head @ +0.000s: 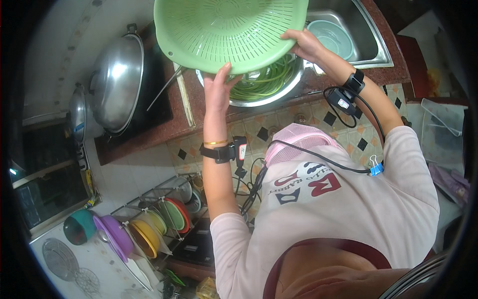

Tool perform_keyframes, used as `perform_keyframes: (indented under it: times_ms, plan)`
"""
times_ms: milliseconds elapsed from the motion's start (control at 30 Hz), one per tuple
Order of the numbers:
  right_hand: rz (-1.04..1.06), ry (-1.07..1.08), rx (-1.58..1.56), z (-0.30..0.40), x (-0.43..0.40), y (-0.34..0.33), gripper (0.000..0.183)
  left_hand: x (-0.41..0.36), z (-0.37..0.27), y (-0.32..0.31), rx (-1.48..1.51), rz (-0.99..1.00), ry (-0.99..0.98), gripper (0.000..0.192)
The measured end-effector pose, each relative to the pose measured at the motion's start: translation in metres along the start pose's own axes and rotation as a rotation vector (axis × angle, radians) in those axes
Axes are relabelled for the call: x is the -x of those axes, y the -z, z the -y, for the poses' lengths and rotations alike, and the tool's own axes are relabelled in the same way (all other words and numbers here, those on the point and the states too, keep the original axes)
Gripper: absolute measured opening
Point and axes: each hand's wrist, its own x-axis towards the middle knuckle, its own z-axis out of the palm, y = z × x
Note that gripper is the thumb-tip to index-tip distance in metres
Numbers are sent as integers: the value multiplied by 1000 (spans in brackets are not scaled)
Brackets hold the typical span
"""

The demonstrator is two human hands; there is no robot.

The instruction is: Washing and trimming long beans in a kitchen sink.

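Note:
A green slotted plastic colander [227,33] is held up in both hands, its bowl facing me and its top cut off by the picture's edge. My left hand [220,86] grips the near rim, thumb over the edge. On the right-hand side of the rim, my right hand [304,43] clasps it the same way. Nothing lies in the visible part of the colander. Behind and below it, a steel basin [269,102] on the counter holds long green stalks [261,83], partly hidden by the colander.
Right of the basin, a pale blue bowl [330,39] sits in the steel sink [368,45]. A lidded wok [117,84] stands at left beside a thin metal rod [162,89]. Several coloured basins, one purple [115,235], fill a wall rack. Cables hang by my body.

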Motion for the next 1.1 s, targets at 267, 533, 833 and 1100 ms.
perform_keyframes:
  times_ms: [267,533,833,1100]
  plan:
    - [66,-10,299,24,9,-4,64,-18,1,0,105,-169,13,43]
    - [-29,120,222,59,17,2,64,-8,7,25,100,-183,-2,46]
    - [-36,169,435,49,12,16,60,2,6,16,41,-329,37,24]
    - [-95,128,401,44,10,16,53,7,5,7,21,-218,49,39]
